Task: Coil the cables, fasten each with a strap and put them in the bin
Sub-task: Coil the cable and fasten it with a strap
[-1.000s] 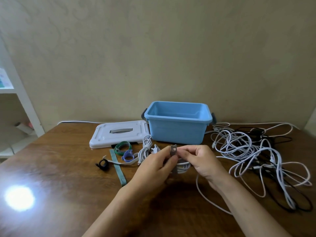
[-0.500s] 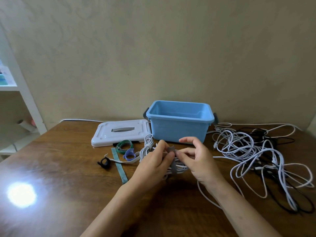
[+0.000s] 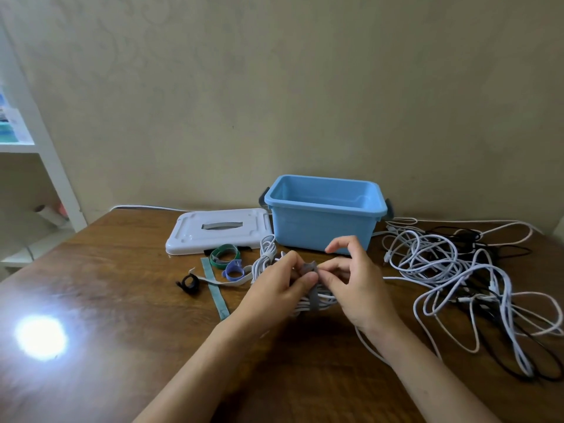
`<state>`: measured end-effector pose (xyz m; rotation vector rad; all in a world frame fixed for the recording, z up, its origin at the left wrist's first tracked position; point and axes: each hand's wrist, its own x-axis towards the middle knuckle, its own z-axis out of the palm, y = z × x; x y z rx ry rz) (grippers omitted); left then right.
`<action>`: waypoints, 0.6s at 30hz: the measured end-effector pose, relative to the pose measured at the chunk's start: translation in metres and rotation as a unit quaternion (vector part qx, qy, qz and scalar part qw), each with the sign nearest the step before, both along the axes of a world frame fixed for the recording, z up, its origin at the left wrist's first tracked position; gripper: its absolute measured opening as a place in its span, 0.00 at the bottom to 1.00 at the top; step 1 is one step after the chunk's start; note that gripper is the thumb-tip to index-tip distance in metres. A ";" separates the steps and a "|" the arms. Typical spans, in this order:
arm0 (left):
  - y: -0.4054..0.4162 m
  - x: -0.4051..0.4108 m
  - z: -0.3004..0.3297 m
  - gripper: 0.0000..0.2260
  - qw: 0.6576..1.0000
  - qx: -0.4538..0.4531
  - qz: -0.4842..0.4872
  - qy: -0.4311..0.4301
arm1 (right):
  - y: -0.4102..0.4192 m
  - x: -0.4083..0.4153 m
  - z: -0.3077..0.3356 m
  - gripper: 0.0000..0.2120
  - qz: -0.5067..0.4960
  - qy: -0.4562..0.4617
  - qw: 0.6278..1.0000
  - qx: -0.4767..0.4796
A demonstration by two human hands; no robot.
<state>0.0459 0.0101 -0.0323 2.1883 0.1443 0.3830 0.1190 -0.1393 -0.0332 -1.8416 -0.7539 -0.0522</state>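
Observation:
A coiled white cable point(image 3: 317, 302) lies on the wooden table in front of the blue bin point(image 3: 323, 215). A grey strap point(image 3: 312, 293) wraps around the coil. My left hand point(image 3: 274, 288) grips the coil and presses the strap with its thumb. My right hand point(image 3: 354, 285) pinches the strap's upper end, index finger lifted. A second white coil point(image 3: 266, 254) lies just behind my left hand. A tangle of loose white and black cables point(image 3: 464, 276) covers the table's right side.
The bin's white lid point(image 3: 216, 230) lies left of the bin. Spare straps sit in front of the lid: green point(image 3: 224, 254), purple point(image 3: 233, 268), black point(image 3: 188, 282), a flat teal strip point(image 3: 217, 293). A white shelf point(image 3: 45, 166) stands at left.
The strap's end, held up above the coil a second ago, has come down onto it. My right index finger has lifted away from the strap.

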 end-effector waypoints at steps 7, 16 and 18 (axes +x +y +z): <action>0.005 -0.001 0.003 0.09 0.998 -0.045 -0.030 0.026 | -0.003 -0.005 0.005 0.26 0.012 -0.107 0.993 -0.058; 0.006 -0.005 0.003 0.09 0.990 -0.104 -0.093 0.002 | -0.005 -0.003 0.004 0.23 0.042 -0.056 0.997 -0.024; 0.005 -0.005 0.003 0.07 0.992 -0.085 -0.096 0.001 | -0.006 -0.001 0.004 0.23 0.054 -0.029 0.998 -0.013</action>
